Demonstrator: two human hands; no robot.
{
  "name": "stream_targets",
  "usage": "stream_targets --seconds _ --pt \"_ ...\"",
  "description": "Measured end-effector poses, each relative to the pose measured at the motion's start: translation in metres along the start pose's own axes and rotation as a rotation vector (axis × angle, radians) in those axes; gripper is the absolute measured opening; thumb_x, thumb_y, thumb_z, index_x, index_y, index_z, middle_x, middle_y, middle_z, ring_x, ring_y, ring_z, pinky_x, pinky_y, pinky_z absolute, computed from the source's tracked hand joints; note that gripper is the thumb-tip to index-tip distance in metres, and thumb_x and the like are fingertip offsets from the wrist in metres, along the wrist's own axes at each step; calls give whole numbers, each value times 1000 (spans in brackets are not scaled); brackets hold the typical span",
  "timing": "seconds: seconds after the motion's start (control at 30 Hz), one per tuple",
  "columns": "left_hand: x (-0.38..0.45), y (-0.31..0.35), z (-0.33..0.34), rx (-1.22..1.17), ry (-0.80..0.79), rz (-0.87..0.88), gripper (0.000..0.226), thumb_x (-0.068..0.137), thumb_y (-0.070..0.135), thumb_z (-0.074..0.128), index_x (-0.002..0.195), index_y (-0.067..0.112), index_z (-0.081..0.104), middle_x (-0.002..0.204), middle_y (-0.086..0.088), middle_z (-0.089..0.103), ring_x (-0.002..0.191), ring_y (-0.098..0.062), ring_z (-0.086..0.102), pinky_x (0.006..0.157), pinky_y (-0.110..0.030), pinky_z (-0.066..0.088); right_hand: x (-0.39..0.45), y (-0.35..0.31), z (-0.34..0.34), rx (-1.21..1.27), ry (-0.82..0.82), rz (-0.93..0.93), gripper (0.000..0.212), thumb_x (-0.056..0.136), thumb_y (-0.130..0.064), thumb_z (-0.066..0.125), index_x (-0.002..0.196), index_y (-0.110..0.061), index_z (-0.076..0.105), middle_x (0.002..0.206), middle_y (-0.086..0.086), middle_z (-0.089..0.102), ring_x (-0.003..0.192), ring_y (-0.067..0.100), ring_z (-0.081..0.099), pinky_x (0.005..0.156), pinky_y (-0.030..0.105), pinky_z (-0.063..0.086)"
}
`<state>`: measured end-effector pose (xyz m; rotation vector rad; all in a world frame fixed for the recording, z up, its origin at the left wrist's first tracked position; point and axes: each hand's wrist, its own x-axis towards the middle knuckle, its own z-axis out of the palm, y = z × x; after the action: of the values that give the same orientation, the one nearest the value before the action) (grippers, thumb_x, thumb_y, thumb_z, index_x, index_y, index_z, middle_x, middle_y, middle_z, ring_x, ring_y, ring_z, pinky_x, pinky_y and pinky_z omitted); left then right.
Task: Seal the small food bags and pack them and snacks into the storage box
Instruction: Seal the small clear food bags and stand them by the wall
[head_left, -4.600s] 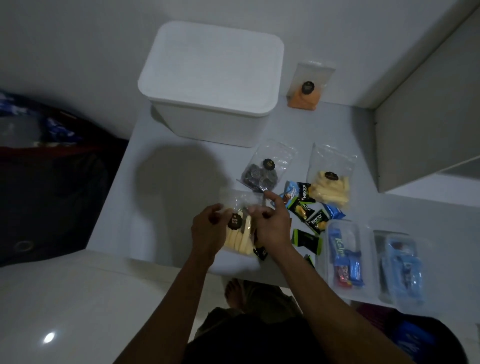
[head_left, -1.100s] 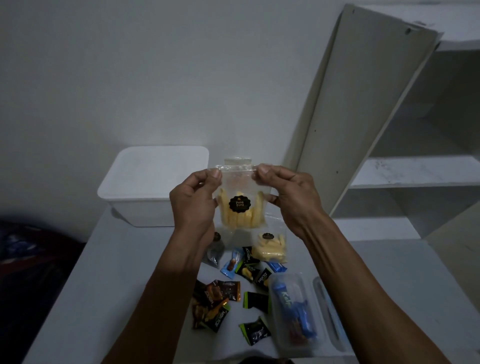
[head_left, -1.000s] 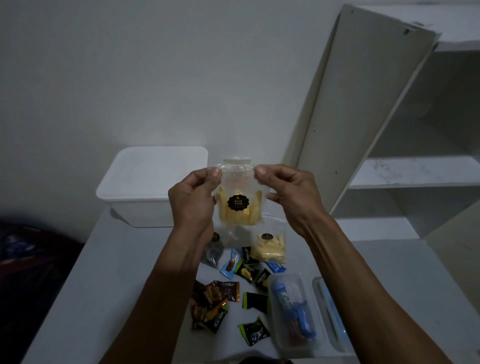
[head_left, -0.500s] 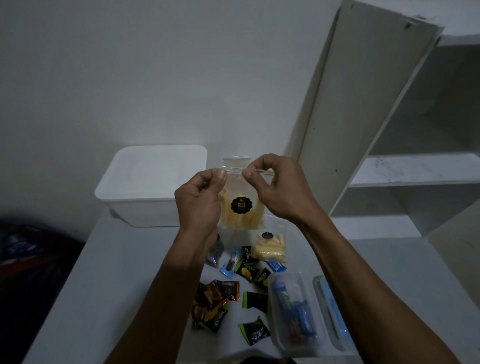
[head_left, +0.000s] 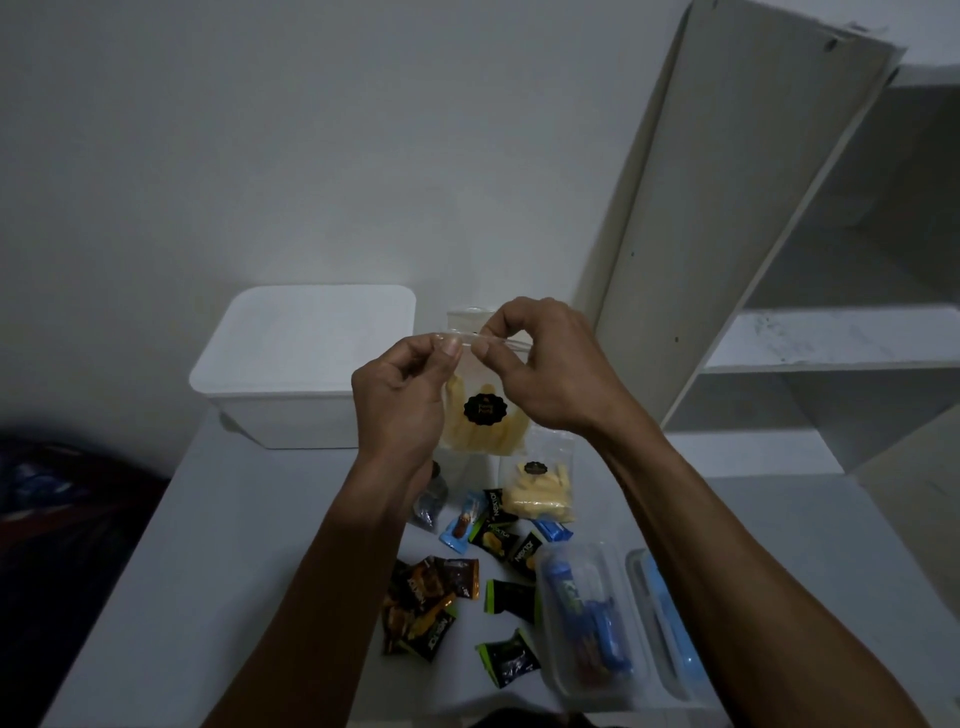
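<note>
Hands, left and right, now pinch closer along the bag seal (held aloft).

A pale table fills the lower frame, bearing a lidded white storage box at centre left, scattered snack packets, a bag of yellow sticks and clear containers at lower right.

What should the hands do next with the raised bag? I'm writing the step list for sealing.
Probably slide the right hand outward along the strip, pinching as it goes. Both hands pinch the top of the bag of yellow sticks near its middle, the left hand beside it, so the right end looks unpressed.
</note>
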<state>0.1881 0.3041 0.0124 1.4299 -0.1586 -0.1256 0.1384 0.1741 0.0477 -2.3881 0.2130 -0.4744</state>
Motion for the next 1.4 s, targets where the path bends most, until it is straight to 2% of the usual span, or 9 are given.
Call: stream_targets --seconds 0.17,0.4,0.57,0.7,0.83,1.0,1.13,1.3,1.4 --pt "3 0 -3 -14 -12 -10 9 89 15 68 84 18 74 77 6 72 77 -10 66 77 -33 56 -5 6 -10 107 -31 56 11 91 -32 68 89 -22 72 90 -14 68 73 -7 55 64 10 38" --pt "3 -3 -5 35 -106 12 10 91 18 65 86 19 73 86 0 72 86 -16 65 88 -43 56 -3 8 -21 324 -199 158 24 94 -39 61 91 -21 76 84 -6 75 87 4 70 83 26 54" --pt "0 -4 -6 113 -150 26 9 88 23 68 82 26 75 89 2 75 91 -14 67 94 -44 54 5 12 -23 288 -284 133 22 91 -28 67 90 -8 77 78 0 74 73 6 68 71 21 54" --pt "-3 -8 -3 137 36 16 13 80 28 78 88 21 70 91 1 72 88 -15 66 82 -34 58 3 19 -14 353 -262 201 20 89 -25 71 86 -5 74 74 5 69 66 7 57 61 19 47" --pt "-12 -3 8 109 86 -79 27 84 36 73 85 9 72 74 -6 70 58 -1 61 55 -13 50 -3 23 7 350 -174 204 17 93 -23 67 84 -11 74 73 -1 70 63 6 58 65 24 53" --pt "-11 -5 10 106 109 -176 20 88 33 71 81 15 76 80 3 75 77 -5 67 70 -24 50 -4 24 18 323 -165 184 16 95 -23 63 87 -16 74 75 -4 70 69 8 61 69 30 53" --pt "-12 -4 12 132 126 -162 19 92 23 66 81 10 74 71 -1 72 51 2 56 52 -16 45 -5 25 19 333 -132 207 16 95 -21 64 84 -14 73 70 -8 66 65 5 58 67 26 50" --pt "-9 -5 13 112 160 -196 25 92 25 66 75 8 71 62 -1 63 57 -9 55 58 -24 48 -16 28 25 328 -84 219 27 93 -30 65 76 -10 70 70 8 67 60 7 54 63 31 49" --pt "-10 -5 9 99 166 -212 25 93 25 66 79 4 71 65 -2 63 45 -2 49 46 -17 44 -23 30 29 305 -73 220 24 94 -29 65 78 -12 71 66 -3 65 57 0 54 58 24 47"
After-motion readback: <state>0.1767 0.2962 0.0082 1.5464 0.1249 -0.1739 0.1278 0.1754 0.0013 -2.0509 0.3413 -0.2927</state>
